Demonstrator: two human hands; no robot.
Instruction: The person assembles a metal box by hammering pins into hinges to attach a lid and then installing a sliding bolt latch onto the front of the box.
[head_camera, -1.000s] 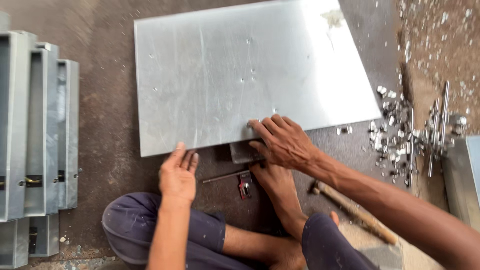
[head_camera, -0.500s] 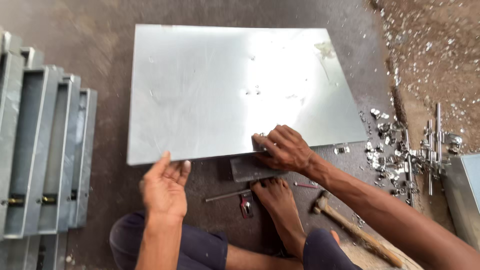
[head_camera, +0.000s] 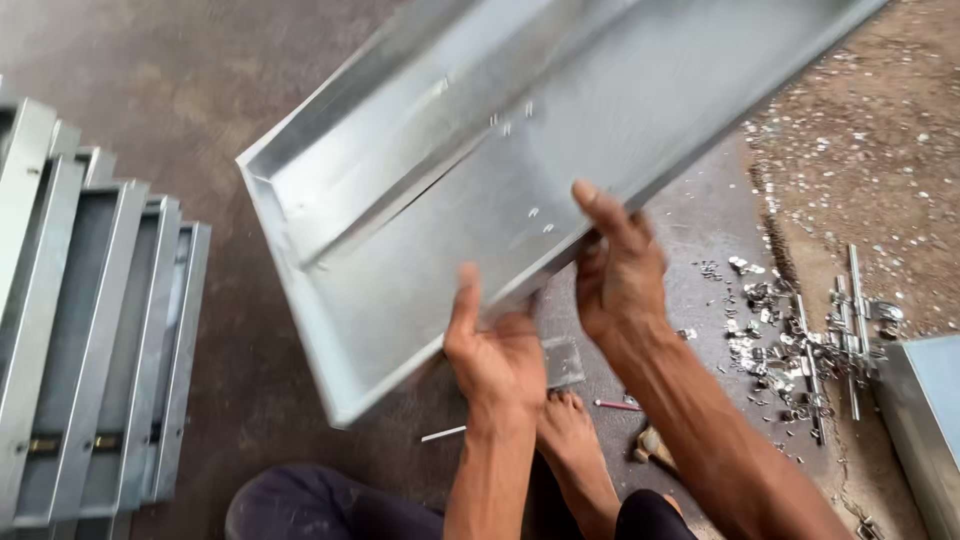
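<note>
Both hands clamped on the near edge of a galvanised sheet-metal panel (head_camera: 480, 170), raised off the floor and tilted, folded rims and hollow inner side facing up. Left hand (head_camera: 495, 350) gripping from below, thumb pressed on the inner face, fingers hidden behind the rim. Right hand (head_camera: 615, 270) just beside it, thumb on top, fingers curled under the edge. Below the wrists, a bare foot (head_camera: 565, 430). Right of the right hand, scattered small metal fittings (head_camera: 790, 335). Well left of the left hand, stacked similar panels (head_camera: 90, 340).

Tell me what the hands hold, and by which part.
Both hands, left hand and right hand, grip the tilted shallow grey sheet-metal tray by its near rim.
</note>
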